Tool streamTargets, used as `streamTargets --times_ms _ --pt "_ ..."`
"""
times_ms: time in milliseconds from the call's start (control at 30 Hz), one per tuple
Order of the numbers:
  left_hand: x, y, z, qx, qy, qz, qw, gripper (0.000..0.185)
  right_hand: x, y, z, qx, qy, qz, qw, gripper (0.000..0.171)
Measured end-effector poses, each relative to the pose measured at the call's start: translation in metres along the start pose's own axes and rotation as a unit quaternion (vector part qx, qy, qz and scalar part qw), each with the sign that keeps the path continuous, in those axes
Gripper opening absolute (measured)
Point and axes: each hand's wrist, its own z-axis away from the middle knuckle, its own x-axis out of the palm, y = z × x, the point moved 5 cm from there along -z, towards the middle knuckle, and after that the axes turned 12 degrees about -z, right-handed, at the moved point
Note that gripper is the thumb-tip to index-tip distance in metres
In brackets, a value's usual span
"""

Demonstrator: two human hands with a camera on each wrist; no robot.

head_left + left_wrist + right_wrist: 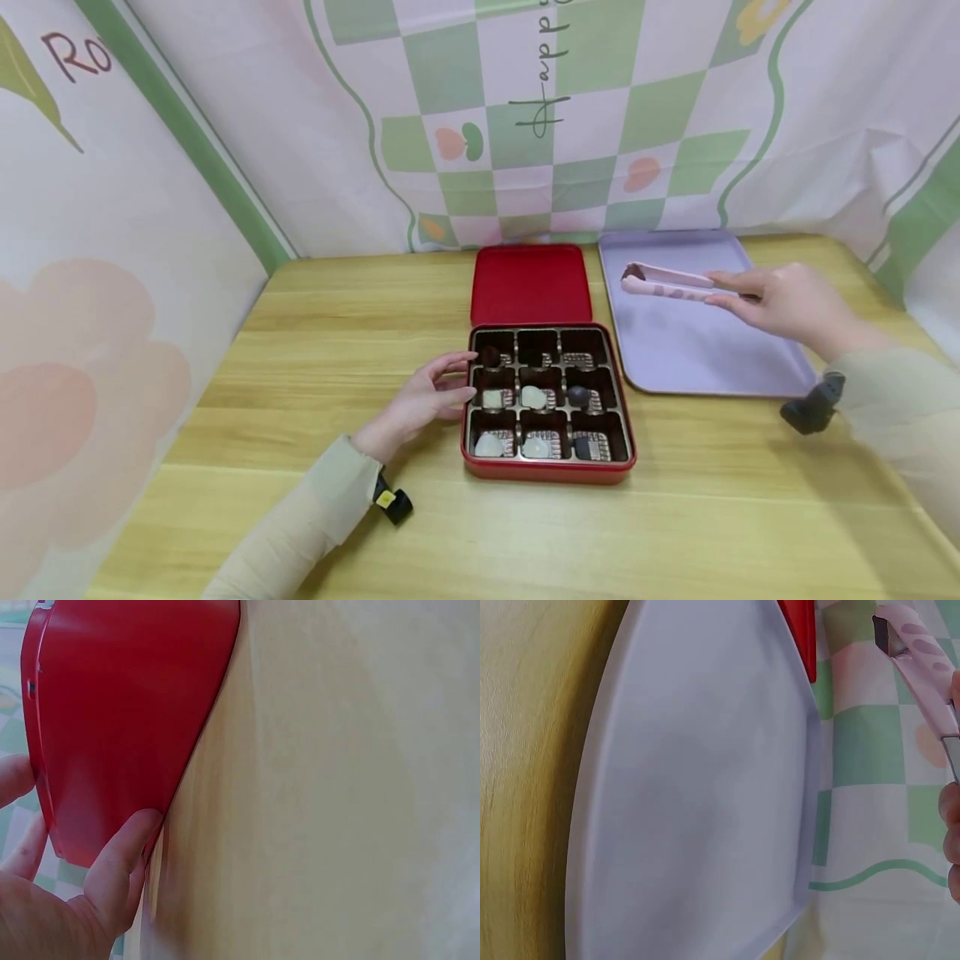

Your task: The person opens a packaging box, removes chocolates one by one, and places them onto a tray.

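My right hand (798, 304) pinches pink tongs (670, 284) above the lavender tray (705, 358). Between the tong tips is a small dark brown piece (883, 635), perhaps chocolate. With thumb and fingers fairly straight, my left hand (420, 400) touches the left side of a red tin box (551, 472). Inside its brown divided insert sit chocolates: a dark round one (490, 357) at the back left, a white square (492, 399), a white one (533, 397) and a dark ball (578, 396) across the middle, two white ones (489, 445) and a dark square (584, 448) in front.
The box's red lid (531, 285) lies opened back behind it, close to the tray's left edge. A patterned cloth (517, 108) hangs behind the wooden table (315, 333). Black wrist cameras (813, 406) sit on both sleeves.
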Motion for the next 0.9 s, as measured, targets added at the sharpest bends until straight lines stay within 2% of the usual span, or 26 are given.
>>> streamTargets --times_ms 167,400,633,900 --pt "0.000 0.001 0.000 0.004 0.003 -0.001 1.0000 0.056 0.009 0.008 -0.001 0.047 -0.040 0.025 0.998 0.037" --pt "0.001 0.002 0.001 0.006 0.000 0.000 1.0000 0.056 0.023 0.020 -0.001 0.069 -0.069 0.035 0.995 0.038" --pt "0.001 0.002 0.002 0.007 -0.005 -0.001 1.0000 0.057 0.034 0.031 0.003 0.106 -0.115 0.034 0.987 0.042" --pt "0.000 0.000 0.001 0.003 0.001 -0.001 1.0000 0.057 0.036 0.031 0.004 0.116 -0.124 0.028 0.985 0.046"
